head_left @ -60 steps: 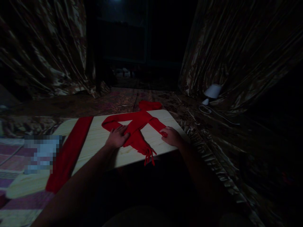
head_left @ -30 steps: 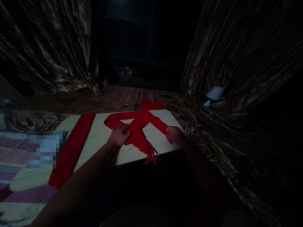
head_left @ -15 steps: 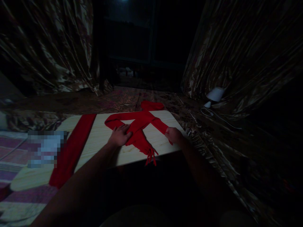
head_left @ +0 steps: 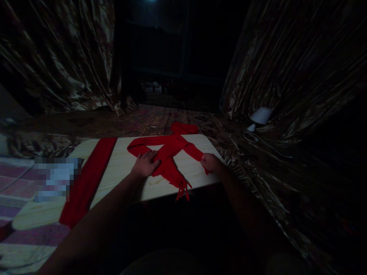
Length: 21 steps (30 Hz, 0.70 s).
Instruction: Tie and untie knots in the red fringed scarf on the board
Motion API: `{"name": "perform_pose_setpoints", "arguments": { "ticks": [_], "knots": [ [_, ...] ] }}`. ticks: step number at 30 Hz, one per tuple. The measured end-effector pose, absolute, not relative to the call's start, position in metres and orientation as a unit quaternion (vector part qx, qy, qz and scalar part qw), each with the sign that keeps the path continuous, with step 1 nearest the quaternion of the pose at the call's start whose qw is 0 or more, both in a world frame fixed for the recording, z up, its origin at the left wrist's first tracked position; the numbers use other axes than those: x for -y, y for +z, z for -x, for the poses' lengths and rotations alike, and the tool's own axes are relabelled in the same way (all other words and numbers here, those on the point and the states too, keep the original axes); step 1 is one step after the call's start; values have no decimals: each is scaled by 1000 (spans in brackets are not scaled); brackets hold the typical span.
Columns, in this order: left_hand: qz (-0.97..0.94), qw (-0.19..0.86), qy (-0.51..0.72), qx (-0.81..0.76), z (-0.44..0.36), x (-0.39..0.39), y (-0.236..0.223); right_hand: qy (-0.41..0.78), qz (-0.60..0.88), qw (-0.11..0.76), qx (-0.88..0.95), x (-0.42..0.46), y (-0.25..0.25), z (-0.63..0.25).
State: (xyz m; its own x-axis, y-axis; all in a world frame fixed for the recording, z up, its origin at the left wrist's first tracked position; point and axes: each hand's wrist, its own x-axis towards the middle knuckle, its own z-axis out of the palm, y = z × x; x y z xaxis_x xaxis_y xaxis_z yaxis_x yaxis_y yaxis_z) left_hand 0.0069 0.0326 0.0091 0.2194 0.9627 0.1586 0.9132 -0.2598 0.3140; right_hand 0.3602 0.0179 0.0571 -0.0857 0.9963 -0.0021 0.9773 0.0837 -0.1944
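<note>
A red fringed scarf lies crossed over itself in loops on a pale wooden board, part of it hanging past the far edge. My left hand rests on the scarf near its left loop, fingers stretched out and lying flat. At the right, my right hand is closed around one end of the scarf, with a little fringe showing below the fingers. The other fringed end lies at the board's near edge between my hands. A flat red strip of cloth runs across the board's left part.
Under the board's left end is a striped cloth. A blurred-out, pixelated item is at the left. A small white lamp with a cord stands on the right, by the patterned curtain. The room is dark.
My right hand has shifted very slightly to the right with the scarf end, and more fringe shows below it. My left hand stays in place.
</note>
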Motion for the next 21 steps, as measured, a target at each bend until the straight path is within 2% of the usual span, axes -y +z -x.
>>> {"name": "perform_pose_setpoints", "arguments": {
  "ticks": [8, 21],
  "knots": [
    [-776, 79, 163, -604, -7, -32, 10, 113, 632, 176, 746, -23, 58, -373],
    [-779, 72, 166, -600, -8, -33, 10, 153, 614, 117, 765, -5, 55, -396]
  ]
}}
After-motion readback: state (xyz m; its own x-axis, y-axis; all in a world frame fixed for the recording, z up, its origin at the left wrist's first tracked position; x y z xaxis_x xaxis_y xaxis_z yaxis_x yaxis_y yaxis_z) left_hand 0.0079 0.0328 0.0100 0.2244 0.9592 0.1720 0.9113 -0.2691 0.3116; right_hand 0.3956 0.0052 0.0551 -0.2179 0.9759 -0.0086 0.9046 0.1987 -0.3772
